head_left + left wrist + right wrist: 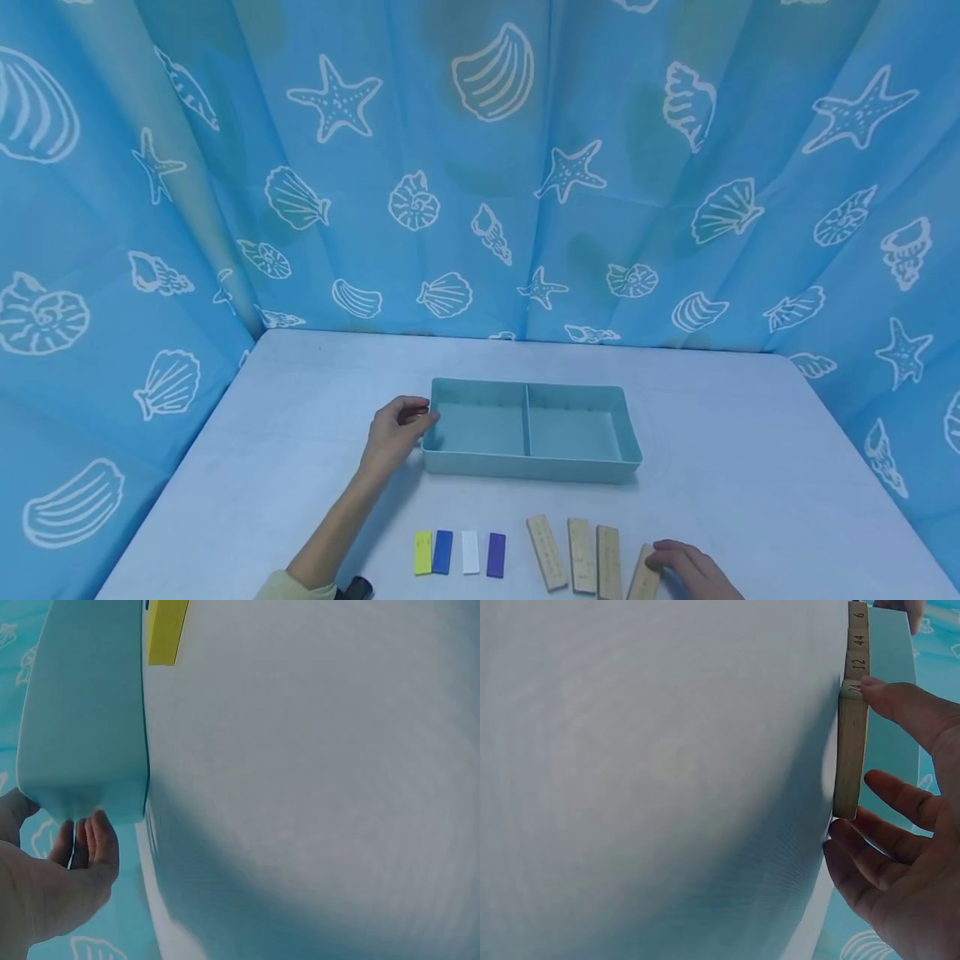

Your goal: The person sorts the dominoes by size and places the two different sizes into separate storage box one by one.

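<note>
A light teal tray (536, 468) with two compartments stands mid-table. My left hand (393, 433) holds its left end, thumb at the rim and fingertips against the outer end wall (75, 796), as the left wrist view shows. Below the tray lies a row of small blocks: yellow (423, 552), blue (442, 552), white (470, 552) and purple (496, 555). To their right are several wooden blocks (582, 554) with numbers on their ends. My right hand (693, 571) grips the rightmost wooden block (850, 757), thumb on it near the end marked 24 and other fingertips by its far end.
A white cloth (300, 392) covers the table. Blue curtains (480, 167) with white shells and starfish hang behind it and along both sides. Near the left sleeve a small black object (358, 588) shows at the front edge.
</note>
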`<state>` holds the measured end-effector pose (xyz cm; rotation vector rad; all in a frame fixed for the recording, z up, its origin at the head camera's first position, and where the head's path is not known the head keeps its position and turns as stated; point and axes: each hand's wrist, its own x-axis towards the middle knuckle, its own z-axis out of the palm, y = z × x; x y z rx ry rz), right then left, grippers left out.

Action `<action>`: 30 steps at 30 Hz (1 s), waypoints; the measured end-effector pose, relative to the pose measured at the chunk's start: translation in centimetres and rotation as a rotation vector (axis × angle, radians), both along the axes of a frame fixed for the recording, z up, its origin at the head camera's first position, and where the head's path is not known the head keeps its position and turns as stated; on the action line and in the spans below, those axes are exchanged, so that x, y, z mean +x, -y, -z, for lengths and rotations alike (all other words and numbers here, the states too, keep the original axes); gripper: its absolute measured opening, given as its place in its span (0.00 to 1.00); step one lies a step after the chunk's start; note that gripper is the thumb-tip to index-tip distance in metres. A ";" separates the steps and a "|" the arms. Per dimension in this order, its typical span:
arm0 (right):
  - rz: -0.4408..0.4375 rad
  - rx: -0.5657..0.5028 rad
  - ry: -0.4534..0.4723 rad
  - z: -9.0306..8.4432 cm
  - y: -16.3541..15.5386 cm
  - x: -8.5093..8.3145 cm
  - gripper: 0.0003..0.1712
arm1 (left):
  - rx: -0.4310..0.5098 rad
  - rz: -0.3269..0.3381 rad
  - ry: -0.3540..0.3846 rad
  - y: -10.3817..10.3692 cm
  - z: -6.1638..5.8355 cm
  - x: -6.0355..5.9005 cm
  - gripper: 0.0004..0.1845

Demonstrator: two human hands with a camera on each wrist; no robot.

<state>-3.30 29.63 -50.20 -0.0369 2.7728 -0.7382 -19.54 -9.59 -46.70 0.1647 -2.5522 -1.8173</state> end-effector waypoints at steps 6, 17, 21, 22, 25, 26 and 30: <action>0.011 0.016 0.007 -0.2 0.5 0.0 0.44 | -0.001 -0.010 -0.008 0.0 0.0 0.1 0.19; 0.021 0.018 0.004 -0.5 0.8 0.2 0.45 | 0.005 -0.010 -0.013 -0.1 0.2 0.1 0.19; 0.002 0.001 0.005 -0.7 0.5 0.0 0.45 | 0.014 -0.012 -0.011 0.0 0.1 0.1 0.19; -0.004 -0.002 0.003 -0.7 0.3 0.0 0.45 | 0.014 -0.013 -0.012 0.0 0.0 0.2 0.19; -0.028 -0.005 -0.013 -1.0 -0.2 -0.1 0.44 | 0.023 -0.013 -0.005 -0.1 0.0 0.1 0.19; -0.037 -0.006 -0.027 -1.1 -0.3 0.0 0.44 | 0.023 -0.011 -0.005 -0.1 0.0 0.1 0.19; -0.032 -0.021 -0.043 -1.9 -0.7 0.0 0.43 | 0.024 -0.012 0.002 -0.1 0.2 0.1 0.19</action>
